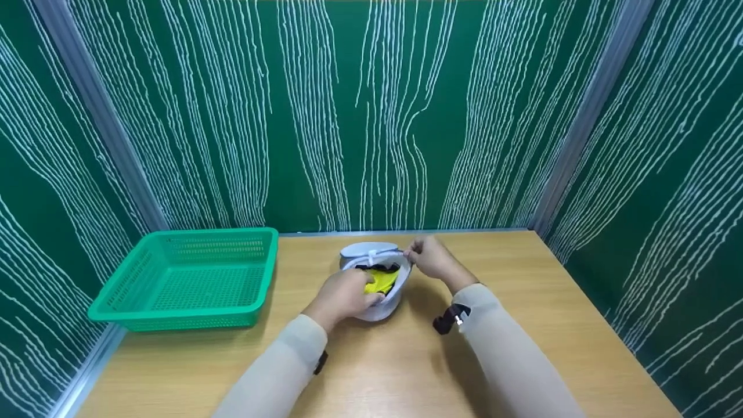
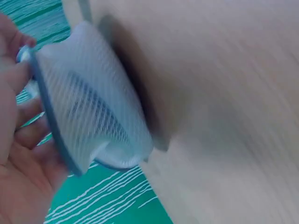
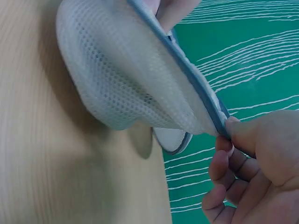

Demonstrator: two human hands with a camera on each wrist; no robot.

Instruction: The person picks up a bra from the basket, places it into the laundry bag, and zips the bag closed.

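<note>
**Right hand pinching bag rim, left hand at yellow item in bag mouth**

Bag (image 1: 377,313): white mesh, on table (image 1: 522,360) near center, mouth up, flap (image 1: 368,249) folded back on the far side, toward the back wall (image 1: 447,133).

Right hand (image 1: 434,259): narrow pinch, thumb and index on the blue-grey rim (image 3: 200,91) at the bag's right side. Other fingers loosely bent below, clear per right wrist view.

Left hand (image 1: 345,293): at the near-left side of the mouth, fingers reaching in over the yellow item (image 1: 383,283), thumb nearer the viewer. Left wrist view puts its fingers against the rim; can't tell if they grip the item or only touch it.

Yellow item: inside the bag, partly under left fingers, black parts along its far edge. Exact shape hidden.

Basket (image 1: 174,316): green, perforated, left of bag, well apart from it. No hand on it.

Both sleeves light grey; black mount (image 1: 446,321) at right wrist. Walls green with white wavy lines.
</note>
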